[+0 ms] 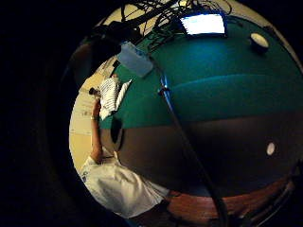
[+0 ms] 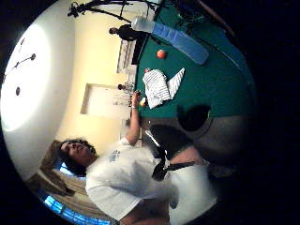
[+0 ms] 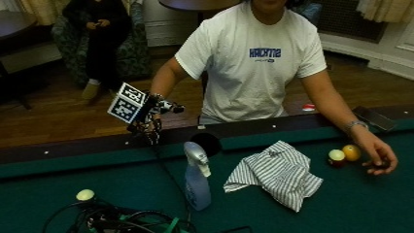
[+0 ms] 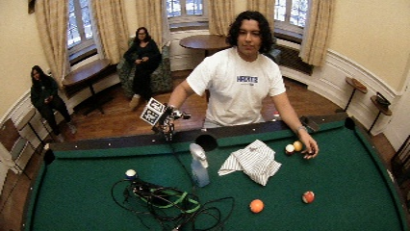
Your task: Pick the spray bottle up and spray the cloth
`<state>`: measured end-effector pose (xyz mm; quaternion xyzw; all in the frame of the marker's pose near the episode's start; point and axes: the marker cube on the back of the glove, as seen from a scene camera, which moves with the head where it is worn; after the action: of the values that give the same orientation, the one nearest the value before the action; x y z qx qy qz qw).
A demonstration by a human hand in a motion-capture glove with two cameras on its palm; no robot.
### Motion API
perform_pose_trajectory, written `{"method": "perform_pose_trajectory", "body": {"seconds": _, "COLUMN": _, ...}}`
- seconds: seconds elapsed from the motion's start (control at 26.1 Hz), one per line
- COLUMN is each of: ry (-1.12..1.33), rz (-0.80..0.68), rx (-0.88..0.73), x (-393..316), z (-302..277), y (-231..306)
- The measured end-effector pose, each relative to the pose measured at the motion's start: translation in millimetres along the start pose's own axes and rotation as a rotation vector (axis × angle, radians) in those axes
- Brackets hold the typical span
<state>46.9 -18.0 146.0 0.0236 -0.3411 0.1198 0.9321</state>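
Gloved right hand (image 3: 150,125) raised above rail, apart from spray bottle (image 3: 197,175).

The spray bottle (image 3: 196,177) stands on the pool table (image 3: 362,213) at lower centre, with the cloth (image 3: 277,174) just right of it (not touching). The gloved right hand (image 3: 154,121) hangs above the rail, upper left of the bottle.

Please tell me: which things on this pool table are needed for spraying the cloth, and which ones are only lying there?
Needed: spray bottle, standing upright; striped cloth, crumpled beside it; gloved right hand, raised above the rail, holding nothing.

Only lying there: yellow ball and another ball near the bare hand; orange ball; red ball; cables.
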Motion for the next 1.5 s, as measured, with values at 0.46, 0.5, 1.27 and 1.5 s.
{"method": "perform_pose_trajectory", "body": {"seconds": 0.46, "ry": -0.093, "rz": 0.024, "rx": 0.051, "x": -1.5, "z": 26.8, "y": -51.2}}
{"method": "perform_pose_trajectory", "body": {"seconds": 0.5, "ry": -0.102, "rz": 0.028, "rx": 0.061, "x": -1.7, "z": 28.2, "y": -56.1}}
{"method": "perform_pose_trajectory", "body": {"seconds": 1.27, "ry": -0.274, "rz": 0.124, "rx": 0.332, "x": -2.5, "z": 56.2, "y": -128.2}}
{"method": "perform_pose_trajectory", "body": {"seconds": 1.5, "ry": -0.271, "rz": 0.100, "rx": 0.302, "x": -9.7, "z": 57.7, "y": -129.4}}
